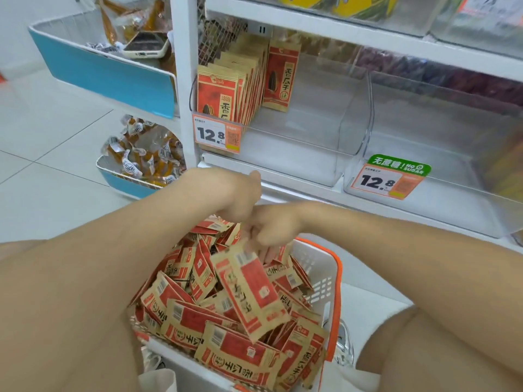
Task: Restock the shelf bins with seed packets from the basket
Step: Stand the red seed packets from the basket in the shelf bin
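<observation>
A white basket (325,267) with an orange rim sits between my knees, heaped with red and tan seed packets (226,346). My left hand (240,196) hovers over the far side of the heap, fingers curled down around a few packets (215,224). Touching it from the right, my right hand (271,230) points its fingers down and pinches the top edge of one tilted packet (252,290) raised above the pile. The clear shelf bin (325,120) ahead holds a row of upright packets (226,91) at its left end; most of its width is bare.
A second clear bin (424,137) stands to the right, with 12.8 price tags (216,135) on both fronts. At the left, blue-fronted wire racks (107,72) hold snack bags and a phone (147,45). White floor tiles lie further left.
</observation>
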Demonstrator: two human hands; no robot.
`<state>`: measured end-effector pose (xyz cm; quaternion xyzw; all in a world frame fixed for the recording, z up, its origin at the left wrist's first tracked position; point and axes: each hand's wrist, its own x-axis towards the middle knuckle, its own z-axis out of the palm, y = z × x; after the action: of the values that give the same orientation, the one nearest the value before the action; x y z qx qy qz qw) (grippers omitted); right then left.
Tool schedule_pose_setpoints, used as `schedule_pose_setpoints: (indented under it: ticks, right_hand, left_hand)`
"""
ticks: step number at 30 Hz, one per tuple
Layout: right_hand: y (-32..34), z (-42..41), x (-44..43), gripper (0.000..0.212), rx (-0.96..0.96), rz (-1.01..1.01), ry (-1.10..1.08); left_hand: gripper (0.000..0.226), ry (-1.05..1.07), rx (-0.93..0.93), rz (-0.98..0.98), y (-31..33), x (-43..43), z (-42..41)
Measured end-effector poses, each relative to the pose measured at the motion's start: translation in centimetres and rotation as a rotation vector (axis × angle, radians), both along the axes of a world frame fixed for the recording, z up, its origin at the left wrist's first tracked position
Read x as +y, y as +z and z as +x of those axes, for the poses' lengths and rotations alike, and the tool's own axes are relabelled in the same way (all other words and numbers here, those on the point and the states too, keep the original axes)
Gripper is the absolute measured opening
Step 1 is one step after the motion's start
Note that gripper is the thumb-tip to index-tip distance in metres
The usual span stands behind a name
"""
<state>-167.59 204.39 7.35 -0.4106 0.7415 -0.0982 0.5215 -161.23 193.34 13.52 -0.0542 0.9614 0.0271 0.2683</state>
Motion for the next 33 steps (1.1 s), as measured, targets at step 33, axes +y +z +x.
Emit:
schedule_pose_setpoints:
  ticks: [33]
  right_hand:
    - [8.4, -4.3, -1.8, 0.023, 0.132, -1.225, -0.978]
  left_hand:
    - [0.031, 0.790, 0.896, 1.624, 3.0, -1.1, -2.3]
